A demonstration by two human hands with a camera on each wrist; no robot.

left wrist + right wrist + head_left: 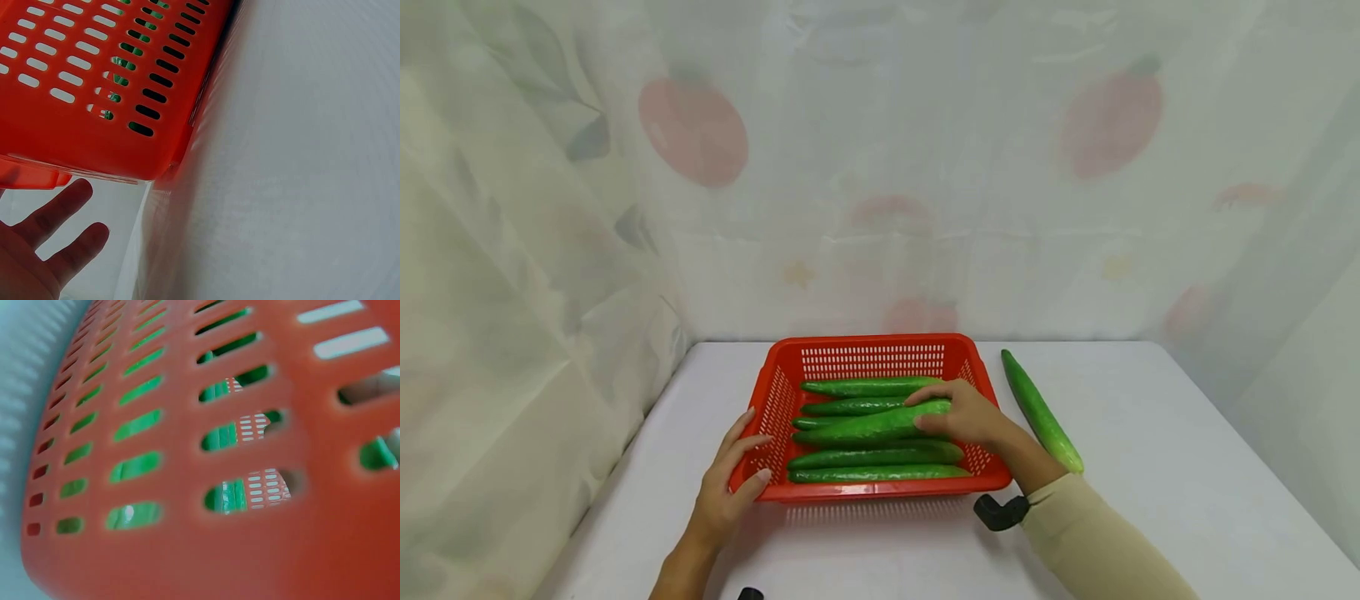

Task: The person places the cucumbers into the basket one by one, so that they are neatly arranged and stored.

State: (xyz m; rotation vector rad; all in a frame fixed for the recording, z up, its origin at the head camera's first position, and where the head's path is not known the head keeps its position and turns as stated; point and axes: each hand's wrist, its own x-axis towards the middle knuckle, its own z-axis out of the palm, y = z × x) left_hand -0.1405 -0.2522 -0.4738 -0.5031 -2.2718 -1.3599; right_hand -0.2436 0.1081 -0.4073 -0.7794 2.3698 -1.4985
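Note:
A red plastic basket (880, 492) with slotted walls stands on the white table, several green cucumbers (880, 474) lying side by side in it. My right hand (966, 414) reaches over the basket's right side and grips the right end of a cucumber (865, 428), which lies slantwise on top of the others. At the left rim, my left hand (721, 487) rests with fingers spread and fairly straight, near the front corner. The left wrist view shows two of its fingers (59, 212) beside the basket wall (94, 140). Slots in the basket wall (181, 556) show green cucumbers in the right wrist view.
One more cucumber (1041, 412) lies on the table (1172, 467) to the right of the basket, partly behind my right forearm. A pale curtain (880, 167) with faded fruit prints hangs behind the table and along the left side.

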